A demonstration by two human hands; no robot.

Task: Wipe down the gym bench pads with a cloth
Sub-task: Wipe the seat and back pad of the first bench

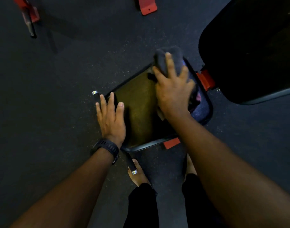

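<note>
The bench's small seat pad [139,104], black and glossy, lies below me in the middle of the view. A dark grey cloth [167,58] is bunched on the pad's far right corner. My right hand [172,89] presses flat on the cloth with fingers spread over it. My left hand [110,116], with a black watch on the wrist, rests flat on the pad's left edge, fingers straight. The large black back pad [249,51] rises at the upper right. Part of the cloth is hidden under my right hand.
A black handle bar with chrome ends [96,96] sticks out beside the seat pad, another end [133,171] near my bare feet. Red frame brackets [206,79] join the pads. Red equipment feet [148,7] stand on the dark rubber floor [50,96] farther off.
</note>
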